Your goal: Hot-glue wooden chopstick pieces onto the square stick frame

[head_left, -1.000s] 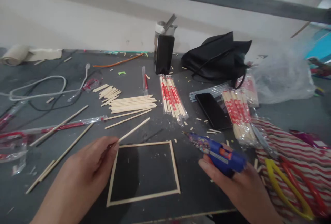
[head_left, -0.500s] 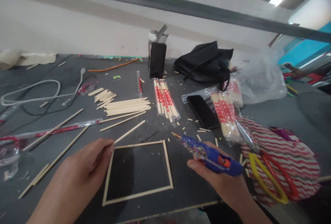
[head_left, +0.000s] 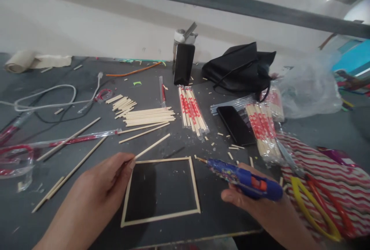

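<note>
My left hand pinches one end of a thin wooden stick, which points up and to the right over the frame's far left corner. Flat on the dark table lies a rectangular stick frame. To its right, my right hand is wrapped round a blue glue gun, whose tip points left near the frame's far right corner. Beyond the frame are a row of loose sticks, a pile of short cut sticks and a wrapped stick bundle.
Right of centre lie a black phone, another wrapped bundle and scissors on a striped cloth. A phone leans on a bottle, beside a black bag. A white cable lies left.
The view has shifted, so the table's contents appear farther right. Both hands keep their holds on the stick and the glue gun; the gun's tip looks slightly lower.
</note>
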Available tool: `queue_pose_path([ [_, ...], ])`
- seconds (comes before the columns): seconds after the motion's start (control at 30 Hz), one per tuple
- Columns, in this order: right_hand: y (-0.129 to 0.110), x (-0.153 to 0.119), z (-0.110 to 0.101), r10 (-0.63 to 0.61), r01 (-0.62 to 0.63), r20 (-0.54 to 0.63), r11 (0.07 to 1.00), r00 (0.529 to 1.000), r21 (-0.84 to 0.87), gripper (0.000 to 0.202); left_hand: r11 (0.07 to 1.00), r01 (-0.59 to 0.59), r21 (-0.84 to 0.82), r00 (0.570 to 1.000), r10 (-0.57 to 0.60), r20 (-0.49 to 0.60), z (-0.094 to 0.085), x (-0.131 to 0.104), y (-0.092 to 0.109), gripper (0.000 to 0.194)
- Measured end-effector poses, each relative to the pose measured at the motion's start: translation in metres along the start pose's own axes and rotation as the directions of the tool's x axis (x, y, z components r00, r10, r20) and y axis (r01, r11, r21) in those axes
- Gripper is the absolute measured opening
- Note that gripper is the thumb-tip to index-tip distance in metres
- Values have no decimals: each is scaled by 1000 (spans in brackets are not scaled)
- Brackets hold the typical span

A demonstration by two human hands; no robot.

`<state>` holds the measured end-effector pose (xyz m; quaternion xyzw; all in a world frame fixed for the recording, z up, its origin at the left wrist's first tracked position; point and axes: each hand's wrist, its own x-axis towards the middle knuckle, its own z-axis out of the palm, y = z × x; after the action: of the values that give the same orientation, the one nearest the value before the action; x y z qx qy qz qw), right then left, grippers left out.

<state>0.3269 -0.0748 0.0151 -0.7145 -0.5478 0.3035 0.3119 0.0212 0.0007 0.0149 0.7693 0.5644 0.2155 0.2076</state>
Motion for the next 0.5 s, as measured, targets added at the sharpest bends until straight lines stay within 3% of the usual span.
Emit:
queue_pose_path([
  [0.07, -2, 0, 4, 31, -30, -20, 999, 999, 39, 33, 1000, 0, -20, 1000, -1, -18, -1, 0, 2, 28],
  [0.13, -5, -2, 7, 25, -22, -114, 999, 993, 23, 35, 999, 5, -34, 999, -7, -45, -2, -1, 5, 26],
  [0.2, -8, -3, 8, -36, 30, -206, 999, 978, -29, 38, 999, 19, -45, 997, -23, -79, -4, -2, 10, 24],
  [0.3, -11, -4, 10, -144, 135, -241, 989, 960, -54, 38, 993, 61, -101, 988, -74, -133, -6, -5, 18, 20],
  [0.4, -15, -5, 16, -136, 170, -258, 978, 957, 117, 32, 960, 120, -254, 977, -159, -141, -4, -12, 29, 20],
  [0.5, -28, -10, 26, -93, 163, -178, 883, 980, 440, 33, 853, 150, -500, 978, -203, -53, 3, -20, 43, 25],
])
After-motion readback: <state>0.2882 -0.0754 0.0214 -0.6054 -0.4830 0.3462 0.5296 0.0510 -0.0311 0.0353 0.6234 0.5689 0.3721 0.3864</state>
